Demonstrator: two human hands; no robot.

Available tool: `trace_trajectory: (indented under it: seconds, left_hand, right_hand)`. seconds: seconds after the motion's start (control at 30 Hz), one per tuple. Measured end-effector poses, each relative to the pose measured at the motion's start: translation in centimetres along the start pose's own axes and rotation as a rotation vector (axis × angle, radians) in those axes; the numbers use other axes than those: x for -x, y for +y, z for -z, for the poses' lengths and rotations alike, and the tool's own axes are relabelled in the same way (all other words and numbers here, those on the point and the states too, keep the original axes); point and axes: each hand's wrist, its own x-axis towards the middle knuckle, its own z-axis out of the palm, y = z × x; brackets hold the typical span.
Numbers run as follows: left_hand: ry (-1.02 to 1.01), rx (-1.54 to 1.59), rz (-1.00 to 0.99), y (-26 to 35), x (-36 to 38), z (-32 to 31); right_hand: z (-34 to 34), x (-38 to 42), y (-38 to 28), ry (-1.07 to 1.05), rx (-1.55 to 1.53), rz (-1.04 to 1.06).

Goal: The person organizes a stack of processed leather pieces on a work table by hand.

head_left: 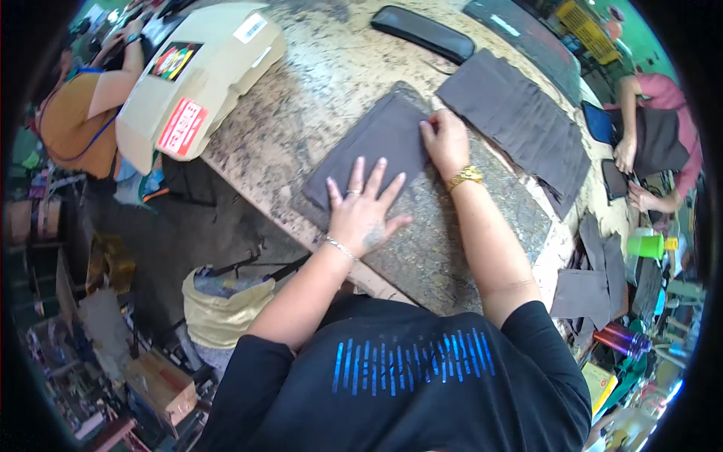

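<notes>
A dark grey-brown cloth piece [380, 132], with layered edges, lies flat on a worn, mottled board [429, 233] on the table. My left hand [363, 211] rests palm down on its near part, fingers spread. At the right edge of that cloth, my right hand [447, 142] is closed, thumb and curled fingers pinching the edge; the fingertips are partly hidden. A row of overlapping dark cloth pieces [520, 113] lies just beyond my right hand.
A cardboard box [203, 71] stands at the table's left, and a black case [423, 34] lies at the far side. More dark cloth pieces [584, 294] lie at the right. One person [86, 113] is at the left; another [666, 135] handles dark cloth at the right.
</notes>
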Motion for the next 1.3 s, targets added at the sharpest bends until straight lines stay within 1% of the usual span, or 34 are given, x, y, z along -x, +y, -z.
trace_trajectory:
  seconds: [0.03,0.1,0.13,0.17,0.23,0.27,0.37,0.4,0.43,0.47,0.5,0.53,0.57,0.6,0.63,0.67,0.7,0.77,0.9,0.97,1.0,1.03,1.07,1.1,1.13,1.17,1.23,1.3]
  left_hand:
    - [-0.080,0.007,0.010,-0.2,-0.1,-0.4]
    - [-0.065,0.008,-0.019,-0.2,0.0,-0.6]
    - [-0.054,-0.003,-0.020,-0.2,0.0,-0.6]
    - [-0.044,-0.016,-0.017,-0.3,0.0,-0.5]
    - [-0.042,-0.014,-0.029,-0.3,0.0,-0.6]
    - [-0.067,-0.003,-0.022,-0.4,0.0,-0.5]
    - [-0.111,0.035,-0.003,-0.3,-0.4,0.2]
    - [-0.129,0.064,0.012,-0.1,-0.6,0.7]
    - [-0.130,0.064,0.012,-0.1,-0.9,1.4]
    - [-0.196,0.102,0.041,-0.2,-1.5,2.2]
    - [-0.261,0.141,0.070,-0.2,-2.1,3.0]
    - [-0.193,0.129,0.090,0.0,-2.5,3.4]
    - [-0.195,0.129,0.087,0.1,-3.2,3.8]
    - [-0.095,0.147,0.082,0.1,-4.2,4.2]
    - [0.004,0.164,0.077,0.1,-5.2,4.3]
    - [0.196,0.143,-0.024,0.3,-6.2,4.0]
    - [0.194,0.141,-0.028,0.4,-7.5,3.6]
    - [0.298,0.246,-0.283,0.8,-10.3,2.7]
    - [0.249,0.183,-0.276,2.0,-14.8,0.3]
    - [0.292,0.282,-0.174,2.4,-16.8,-0.5]
    - [0.284,0.332,-0.178,2.4,-17.8,-0.7]
    - [0.282,0.335,-0.185,2.5,-18.6,-1.0]
    - [0.292,0.415,-0.193,2.6,-19.3,-1.3]
    - [0.300,0.493,-0.202,2.6,-20.1,-1.7]
    - [0.321,0.580,-0.205,2.7,-20.8,-2.2]
    - [0.317,0.578,-0.211,2.9,-21.4,-2.6]
    - [0.418,0.677,-0.174,3.7,-22.4,-2.8]
    - [0.405,0.634,-0.169,4.2,-22.6,-2.9]
  right_hand:
    - [0.1,0.0,-0.6,0.029,0.089,0.002]
    - [1.3,0.0,-2.0,-0.015,0.210,-0.078]
    - [2.0,-0.5,-2.2,0.046,0.215,-0.052]
    - [2.4,-1.1,-1.5,0.057,0.223,-0.055]
    - [3.1,-2.7,0.4,0.077,0.205,0.025]
    - [3.4,-3.4,1.3,0.013,0.245,0.008]
    - [4.7,-4.9,2.0,-0.270,0.399,-0.078]
    - [4.8,-5.2,2.4,-0.270,0.399,-0.078]
    - [4.9,-5.6,2.9,-0.332,0.381,-0.085]
    - [4.9,-5.8,3.3,-0.395,0.362,-0.093]
    - [5.0,-5.9,3.5,-0.396,0.363,-0.095]
    - [5.0,-6.0,3.7,-0.413,0.350,-0.054]
    - [5.1,-6.1,4.0,-0.429,0.336,-0.013]
    - [5.0,-6.1,4.2,-0.429,0.337,-0.017]
    - [4.7,-6.0,4.5,-0.395,0.364,0.027]
    - [4.5,-5.9,4.8,-0.360,0.391,0.071]
    - [4.2,-5.8,5.1,-0.359,0.390,0.067]
    - [3.9,-5.5,5.5,-0.196,0.353,0.135]
    - [4.4,-5.9,6.2,-0.193,0.256,0.147]
    - [5.4,-5.6,5.7,-0.170,0.070,-0.050]
    - [5.5,-5.4,5.6,-0.167,0.075,-0.057]
    - [5.6,-5.2,5.5,-0.089,-0.024,-0.112]
    - [5.6,-5.2,5.6,-0.012,-0.124,-0.166]
    - [5.7,-5.3,5.8,-0.008,-0.122,-0.170]
    - [5.7,-5.3,6.0,0.046,-0.172,-0.178]
    - [5.7,-5.3,6.2,0.101,-0.223,-0.186]
    - [5.6,-5.5,6.6,0.103,-0.281,-0.231]
    - [5.6,-5.6,7.2,0.102,-0.338,-0.277]
